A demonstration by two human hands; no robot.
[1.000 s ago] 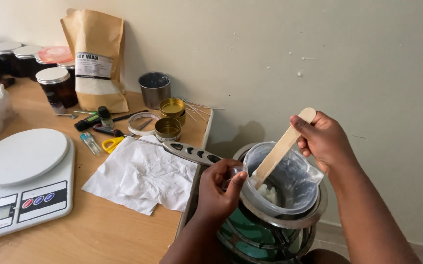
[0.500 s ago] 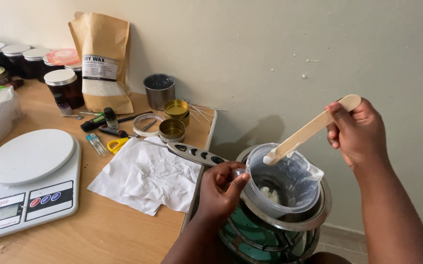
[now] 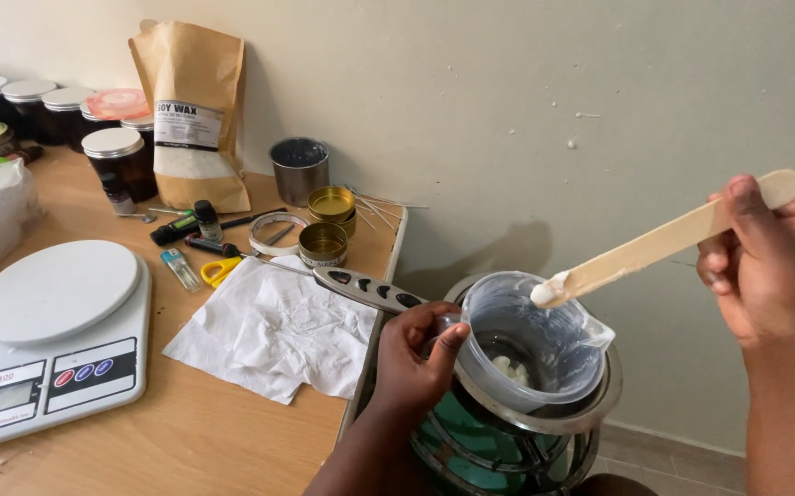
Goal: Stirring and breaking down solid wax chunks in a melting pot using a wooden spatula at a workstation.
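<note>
right hand [image 3: 769,262] at the frame's right is gripping a wooden stick [image 3: 664,241] tight, while left hand [image 3: 416,354] is pinching the plastic jug [image 3: 531,344] handle, lower centre.

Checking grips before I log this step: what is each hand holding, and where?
Right hand grips the flat wooden stirring stick by its upper end. Left hand holds the clear plastic jug at its handle side.
</note>
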